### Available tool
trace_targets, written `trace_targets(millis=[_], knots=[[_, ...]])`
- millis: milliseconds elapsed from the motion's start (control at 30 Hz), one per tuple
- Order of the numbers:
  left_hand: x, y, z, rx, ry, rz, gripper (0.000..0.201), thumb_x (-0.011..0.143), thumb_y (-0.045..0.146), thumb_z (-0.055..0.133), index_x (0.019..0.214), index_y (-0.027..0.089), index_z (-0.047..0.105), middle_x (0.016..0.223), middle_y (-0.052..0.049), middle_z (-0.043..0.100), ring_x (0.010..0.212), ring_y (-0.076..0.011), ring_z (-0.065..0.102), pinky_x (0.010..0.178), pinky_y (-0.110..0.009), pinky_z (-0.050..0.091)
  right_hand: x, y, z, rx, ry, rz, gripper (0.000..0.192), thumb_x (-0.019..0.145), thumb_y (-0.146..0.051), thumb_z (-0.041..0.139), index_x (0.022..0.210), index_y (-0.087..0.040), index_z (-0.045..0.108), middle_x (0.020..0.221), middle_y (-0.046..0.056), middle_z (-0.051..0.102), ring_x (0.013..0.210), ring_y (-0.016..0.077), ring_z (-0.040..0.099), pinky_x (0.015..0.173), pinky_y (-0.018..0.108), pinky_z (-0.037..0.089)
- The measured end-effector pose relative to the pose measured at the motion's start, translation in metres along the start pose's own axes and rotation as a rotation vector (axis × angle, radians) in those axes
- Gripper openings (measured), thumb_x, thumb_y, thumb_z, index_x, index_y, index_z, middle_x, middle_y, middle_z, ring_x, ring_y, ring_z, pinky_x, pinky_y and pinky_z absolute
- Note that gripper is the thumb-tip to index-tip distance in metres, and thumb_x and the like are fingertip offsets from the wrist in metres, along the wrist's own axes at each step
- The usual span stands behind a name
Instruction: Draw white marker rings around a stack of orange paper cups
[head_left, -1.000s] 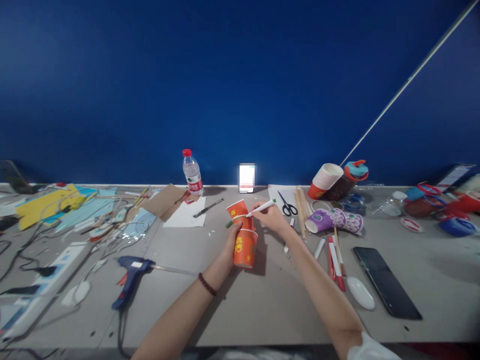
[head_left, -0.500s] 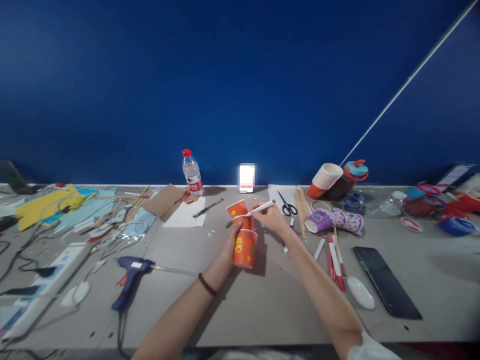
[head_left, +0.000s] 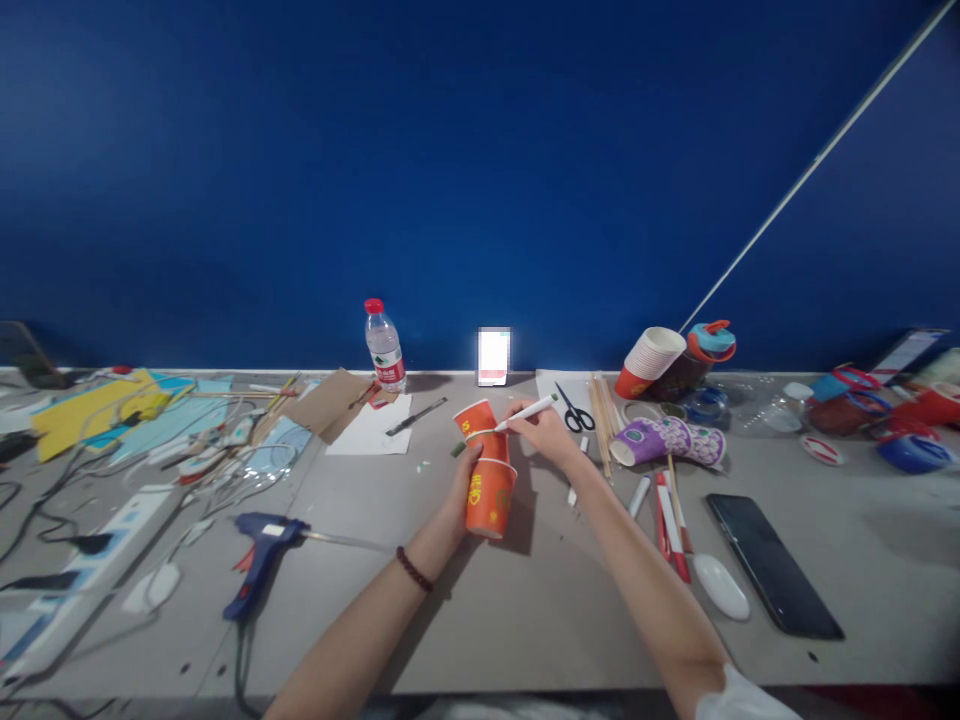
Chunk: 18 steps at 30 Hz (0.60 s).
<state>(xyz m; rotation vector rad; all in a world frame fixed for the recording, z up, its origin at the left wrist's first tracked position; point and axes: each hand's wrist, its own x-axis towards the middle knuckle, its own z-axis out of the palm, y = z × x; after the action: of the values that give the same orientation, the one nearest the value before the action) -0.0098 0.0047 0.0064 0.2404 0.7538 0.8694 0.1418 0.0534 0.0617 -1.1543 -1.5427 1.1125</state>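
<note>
Orange paper cups with yellow lettering, joined in a tilted column, are gripped by my left hand with the fingers wrapped around their left side. A small dark green piece sticks out beside that hand; I cannot make out whether it is a cap. My right hand pinches a white marker with a green end. The marker's tip is at the upper cup, near its right side; whether it touches the cup I cannot tell. A brown beaded bracelet circles my left wrist.
A glue gun and a power strip lie left. At the back are a water bottle, white paper and a lit phone. Scissors, stacked cups, purple cups, a black phone and a mouse are right.
The marker and my right fingers have shifted slightly right and up along the upper cup. The lower end of the cups has tipped a little left.
</note>
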Motion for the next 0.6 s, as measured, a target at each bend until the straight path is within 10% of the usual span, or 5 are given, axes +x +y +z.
trace_targets(millis=[600], knots=[[0.0036,-0.0023,-0.0043,-0.047,-0.051,0.106,0.037,0.084,0.042,0.055,0.096,0.008,0.064,0.074,-0.012,0.071,0.061,-0.0233,0.068,0.057,-0.032,0.053,-0.0003,-0.0038,-0.0027,-0.110,-0.013,-0.035,0.010,0.068,-0.025,0.058,0.069,-0.018,0.064,0.071,0.001,0.065,0.068,0.0158,0.060,0.064,0.026,0.047]])
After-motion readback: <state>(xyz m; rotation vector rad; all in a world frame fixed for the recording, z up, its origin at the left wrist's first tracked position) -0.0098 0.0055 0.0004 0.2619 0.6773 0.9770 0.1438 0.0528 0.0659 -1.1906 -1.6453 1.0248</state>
